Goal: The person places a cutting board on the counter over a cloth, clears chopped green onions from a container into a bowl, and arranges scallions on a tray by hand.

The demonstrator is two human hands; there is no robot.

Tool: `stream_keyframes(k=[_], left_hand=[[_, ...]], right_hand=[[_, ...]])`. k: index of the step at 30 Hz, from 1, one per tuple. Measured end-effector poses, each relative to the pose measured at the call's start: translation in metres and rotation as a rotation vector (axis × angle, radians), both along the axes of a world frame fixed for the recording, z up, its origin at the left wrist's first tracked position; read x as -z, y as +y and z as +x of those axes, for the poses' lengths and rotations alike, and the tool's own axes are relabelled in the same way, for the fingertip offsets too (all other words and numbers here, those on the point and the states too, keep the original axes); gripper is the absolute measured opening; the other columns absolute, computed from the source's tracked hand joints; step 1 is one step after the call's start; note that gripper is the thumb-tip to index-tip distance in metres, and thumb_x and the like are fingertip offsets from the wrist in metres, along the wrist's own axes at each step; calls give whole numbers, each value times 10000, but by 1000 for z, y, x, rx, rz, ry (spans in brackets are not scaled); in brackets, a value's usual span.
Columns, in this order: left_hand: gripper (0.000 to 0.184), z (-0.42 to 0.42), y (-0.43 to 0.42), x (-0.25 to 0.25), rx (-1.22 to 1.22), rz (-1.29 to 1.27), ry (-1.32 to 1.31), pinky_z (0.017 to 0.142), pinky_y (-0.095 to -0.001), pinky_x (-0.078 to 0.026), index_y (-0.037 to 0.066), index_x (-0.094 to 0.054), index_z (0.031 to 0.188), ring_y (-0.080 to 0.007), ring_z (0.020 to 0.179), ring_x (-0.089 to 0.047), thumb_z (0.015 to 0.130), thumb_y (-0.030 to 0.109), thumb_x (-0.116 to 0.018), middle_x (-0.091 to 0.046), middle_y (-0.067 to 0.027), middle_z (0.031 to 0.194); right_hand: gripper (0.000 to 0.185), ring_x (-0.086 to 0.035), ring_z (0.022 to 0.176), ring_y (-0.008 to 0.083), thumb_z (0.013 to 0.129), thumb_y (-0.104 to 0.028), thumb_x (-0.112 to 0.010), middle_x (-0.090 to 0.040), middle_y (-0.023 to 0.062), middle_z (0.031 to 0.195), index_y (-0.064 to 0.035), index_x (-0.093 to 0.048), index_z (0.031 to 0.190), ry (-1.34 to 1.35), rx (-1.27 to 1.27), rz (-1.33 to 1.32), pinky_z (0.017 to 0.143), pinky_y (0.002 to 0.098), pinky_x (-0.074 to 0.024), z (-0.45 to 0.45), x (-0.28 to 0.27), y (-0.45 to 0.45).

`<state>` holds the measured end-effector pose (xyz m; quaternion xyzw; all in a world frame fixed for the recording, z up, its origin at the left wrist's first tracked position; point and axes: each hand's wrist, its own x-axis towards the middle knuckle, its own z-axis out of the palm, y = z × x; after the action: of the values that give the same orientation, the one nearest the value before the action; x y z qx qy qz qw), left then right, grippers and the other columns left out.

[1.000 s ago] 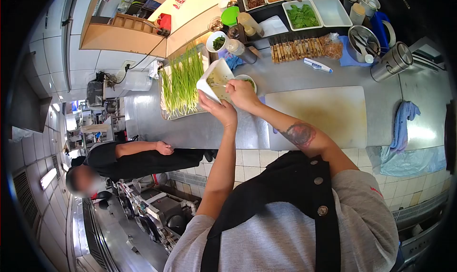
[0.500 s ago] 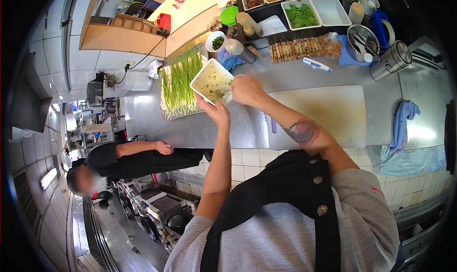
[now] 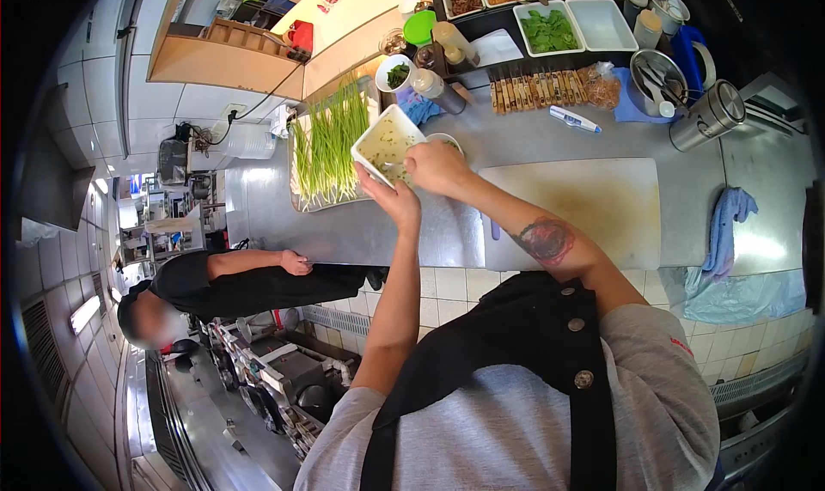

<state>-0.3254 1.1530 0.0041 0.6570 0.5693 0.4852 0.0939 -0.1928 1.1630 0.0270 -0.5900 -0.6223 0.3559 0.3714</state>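
A white square container (image 3: 371, 146) is tilted towards me, with pale residue and chopped green bits inside. My left hand (image 3: 394, 201) grips it from below at its near corner. My right hand (image 3: 436, 166) is closed around what looks like a spoon (image 3: 392, 164), its end inside the container. Most of the spoon's handle is hidden by the fingers. Just behind the right hand stands a small round bowl (image 3: 448, 138) with some green in it, partly covered by the hand.
A tray of long green stalks (image 3: 331, 152) lies to the left. A cutting board (image 3: 593, 199) and a blue cloth (image 3: 729, 225) are on the right. Behind are bottles (image 3: 436, 89), skewered pieces (image 3: 537, 91) and a marker (image 3: 575, 119). Another person (image 3: 249, 289) stands at left.
The container has shifted slightly right, and the spoon has moved from its right rim further inside. The small bowl behind my right hand shows more now.
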Motion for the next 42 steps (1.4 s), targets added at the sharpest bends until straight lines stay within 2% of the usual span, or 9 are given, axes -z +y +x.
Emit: stream_keyframes(k=[8,16,19,25,28,31,34,37,42], left_hand=[[841,-5,2,-5,-15,34,105,1096,-479,-183,-35,-171,1439,-444,1265,-277,642,-145,-416,-282,-273,1320],[855,6,0,-12,-26,77,167,1081,-489,-219,-7,-190,1445,-454,1265,-277,636,-155,-427,-250,-272,1334],[865,11,-6,-9,-9,55,199,1081,-491,-221,4,-193,1448,-460,1268,-272,637,-165,-438,-237,-274,1342],[870,16,1,-8,73,132,265,1076,-480,-238,30,-209,1456,-469,1274,-270,646,-171,-453,-217,-282,1367],[859,16,6,-3,122,124,285,1080,-476,-236,39,-252,1448,-468,1277,-280,643,-174,-465,-229,-283,1368],[858,16,8,3,100,128,321,1082,-477,-238,37,-257,1445,-467,1273,-284,641,-175,-469,-246,-283,1360],[855,14,6,9,77,113,339,1079,-478,-243,38,-266,1442,-467,1262,-295,641,-177,-472,-267,-285,1347],[850,14,4,7,72,112,384,1071,-472,-261,37,-244,1446,-462,1258,-297,659,-161,-494,-242,-277,1349],[845,21,-3,0,132,166,372,1071,-473,-260,40,-262,1441,-464,1253,-304,653,-163,-489,-246,-277,1349]], right_hand=[[230,-651,771,411,787,-190,-549,-650,252,789,-7,-689,789,-21,77,27,710,491,-519,4,12,0],[248,-643,740,381,841,-198,-504,-654,208,773,-38,-682,776,-76,129,-102,735,481,-503,10,23,0],[252,-653,763,359,833,-220,-525,-662,199,782,-41,-696,787,135,198,-3,728,439,-506,6,23,16],[237,-661,772,338,802,-215,-550,-665,209,811,-43,-713,794,190,75,-224,702,390,-505,14,37,26],[205,-646,788,396,761,-180,-573,-650,243,807,-20,-699,754,235,140,-266,759,460,-504,18,39,11],[251,-637,757,397,811,-217,-561,-645,242,791,-5,-686,763,-67,108,-81,710,442,-507,25,67,7],[249,-623,733,421,826,-199,-553,-628,257,760,8,-664,744,-121,184,-183,712,476,-503,33,55,-12],[233,-615,714,439,839,-174,-536,-615,266,739,11,-648,753,-12,194,23,703,494,-500,29,40,-24],[231,-618,709,446,855,-174,-521,-619,272,740,4,-639,766,-94,184,17,683,512,-501,20,33,-25]])
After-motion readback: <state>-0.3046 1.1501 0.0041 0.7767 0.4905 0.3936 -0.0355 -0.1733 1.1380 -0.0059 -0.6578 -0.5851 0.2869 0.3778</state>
